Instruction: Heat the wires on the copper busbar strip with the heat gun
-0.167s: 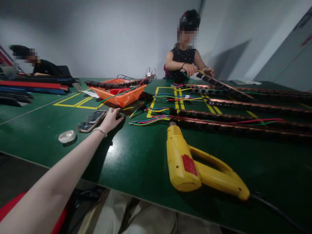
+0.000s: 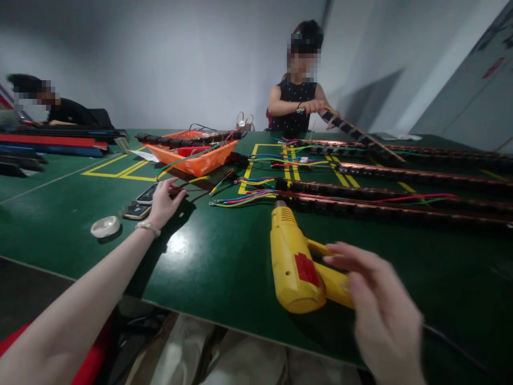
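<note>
My left hand [image 2: 163, 201] reaches out over the green table [image 2: 224, 251], its fingertips pinched on the end of a thin yellow wire [image 2: 197, 179] that has a small dark red piece. It lies right beside two phones [image 2: 140, 203]. My right hand [image 2: 380, 315] is blurred, fingers spread, and hovers just over the handle of a yellow heat gun [image 2: 294, 264] lying on the table near the front edge. It holds nothing.
An orange basket [image 2: 198, 155] with black strips sits behind my left hand. Long copper-and-black bars [image 2: 401, 213] and coloured wires [image 2: 240, 199] cross the right side. A white round lid [image 2: 105, 226] lies at the left. One person [image 2: 298, 101] across the table handles a bar; another [image 2: 60, 109] sits far left.
My right hand has come into view over the heat gun's handle. My left hand has drawn back toward me, from the basket side, with its fingers closed on the wire end.
</note>
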`<state>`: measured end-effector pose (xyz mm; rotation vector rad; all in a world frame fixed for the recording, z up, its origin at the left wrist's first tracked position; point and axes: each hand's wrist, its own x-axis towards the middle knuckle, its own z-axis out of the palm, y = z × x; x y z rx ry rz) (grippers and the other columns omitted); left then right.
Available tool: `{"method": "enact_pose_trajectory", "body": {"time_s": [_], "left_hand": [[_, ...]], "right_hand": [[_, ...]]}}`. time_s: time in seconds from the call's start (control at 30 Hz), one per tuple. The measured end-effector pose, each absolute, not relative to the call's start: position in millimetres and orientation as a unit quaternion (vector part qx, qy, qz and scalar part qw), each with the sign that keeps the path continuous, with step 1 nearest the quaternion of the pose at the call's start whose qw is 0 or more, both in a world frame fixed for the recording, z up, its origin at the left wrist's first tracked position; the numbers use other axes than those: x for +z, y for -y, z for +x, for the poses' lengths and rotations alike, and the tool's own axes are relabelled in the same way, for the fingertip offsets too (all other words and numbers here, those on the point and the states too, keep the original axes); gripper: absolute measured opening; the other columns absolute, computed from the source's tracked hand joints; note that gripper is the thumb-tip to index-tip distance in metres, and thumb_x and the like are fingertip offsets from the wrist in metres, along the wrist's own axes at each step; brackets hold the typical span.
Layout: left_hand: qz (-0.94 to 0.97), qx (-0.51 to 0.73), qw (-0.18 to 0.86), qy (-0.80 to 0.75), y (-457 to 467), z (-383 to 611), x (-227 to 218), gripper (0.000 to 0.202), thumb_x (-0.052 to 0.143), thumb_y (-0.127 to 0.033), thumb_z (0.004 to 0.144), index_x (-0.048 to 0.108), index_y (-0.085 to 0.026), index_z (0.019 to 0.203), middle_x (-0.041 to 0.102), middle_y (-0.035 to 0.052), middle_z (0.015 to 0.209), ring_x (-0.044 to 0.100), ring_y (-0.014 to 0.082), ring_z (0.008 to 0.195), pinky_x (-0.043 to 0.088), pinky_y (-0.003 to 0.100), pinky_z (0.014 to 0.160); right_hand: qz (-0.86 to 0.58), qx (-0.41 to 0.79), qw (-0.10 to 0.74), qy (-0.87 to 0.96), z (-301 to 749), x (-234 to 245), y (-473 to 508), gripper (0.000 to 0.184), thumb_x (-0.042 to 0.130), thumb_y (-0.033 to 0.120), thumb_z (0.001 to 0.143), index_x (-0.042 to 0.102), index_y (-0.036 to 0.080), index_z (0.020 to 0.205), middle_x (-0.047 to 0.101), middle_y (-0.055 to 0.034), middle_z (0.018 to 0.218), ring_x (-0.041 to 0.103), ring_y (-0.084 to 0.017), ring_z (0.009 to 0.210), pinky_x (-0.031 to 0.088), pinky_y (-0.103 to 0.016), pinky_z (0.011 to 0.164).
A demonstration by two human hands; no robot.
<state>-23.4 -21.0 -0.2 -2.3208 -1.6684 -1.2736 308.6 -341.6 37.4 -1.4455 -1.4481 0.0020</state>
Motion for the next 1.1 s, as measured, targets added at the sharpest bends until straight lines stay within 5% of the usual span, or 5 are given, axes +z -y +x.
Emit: {"method": "enact_pose_trajectory", "body": {"time_s": [0.37, 0.57, 0.8, 0.97, 1.1], "left_hand": [[-0.784, -0.529, -0.158, 0.284, 101.7, 80.5, 17.6, 0.028, 0.056, -0.026, 0.084, 0.051, -0.021, 0.111, 0.051, 0.0053, 0.104, 0.058, 0.0148, 0.092, 0.053, 0.030, 0.080], [-0.842, -0.442, -0.200, 0.238, 117.7, 90.3, 4.7, 0.029, 0.059, -0.021, 0.082, 0.053, -0.021, 0.110, 0.052, 0.0040, 0.101, 0.057, 0.0142, 0.092, 0.053, 0.031, 0.083], [-0.867, -0.378, -0.222, 0.235, 113.6, 93.9, -3.5, 0.033, 0.059, -0.023, 0.082, 0.051, -0.023, 0.114, 0.050, 0.0051, 0.108, 0.057, 0.0167, 0.098, 0.051, 0.036, 0.089], [-0.882, -0.362, -0.186, 0.236, 102.4, 102.7, -7.5, 0.035, 0.061, -0.027, 0.081, 0.052, -0.022, 0.115, 0.049, 0.0060, 0.109, 0.055, 0.0188, 0.103, 0.047, 0.037, 0.094], [-0.892, -0.338, -0.207, 0.217, 91.0, 121.0, -9.4, 0.034, 0.062, -0.029, 0.080, 0.054, -0.019, 0.111, 0.054, 0.0076, 0.108, 0.056, 0.0203, 0.102, 0.047, 0.038, 0.093]], "right_hand": [[-0.684, -0.078, 0.286, 0.666, 315.8, 21.1, 332.4, 0.056, 0.021, 0.054, 0.094, 0.048, 0.019, 0.129, 0.066, -0.0079, 0.106, 0.062, -0.024, 0.089, 0.047, -0.036, 0.071], [-0.664, -0.086, 0.324, 0.669, 323.9, 11.2, 363.2, 0.067, 0.012, 0.064, 0.090, 0.049, 0.023, 0.128, 0.065, -0.0071, 0.107, 0.060, -0.024, 0.090, 0.043, -0.034, 0.070], [-0.641, -0.112, 0.403, 0.644, 322.8, 2.9, 378.2, 0.050, 0.018, 0.046, 0.095, 0.057, 0.022, 0.114, 0.065, -0.0074, 0.104, 0.059, -0.023, 0.093, 0.039, -0.035, 0.077], [-0.658, -0.109, 0.327, 0.669, 325.9, 10.0, 381.2, 0.072, 0.006, 0.066, 0.088, 0.048, 0.023, 0.128, 0.063, -0.0083, 0.106, 0.058, -0.025, 0.091, 0.040, -0.036, 0.073], [-0.663, -0.077, 0.225, 0.709, 329.6, 23.7, 383.3, 0.095, 0.039, 0.081, 0.071, 0.025, 0.024, 0.145, 0.062, -0.0076, 0.101, 0.059, -0.025, 0.085, 0.045, -0.036, 0.069]]}}
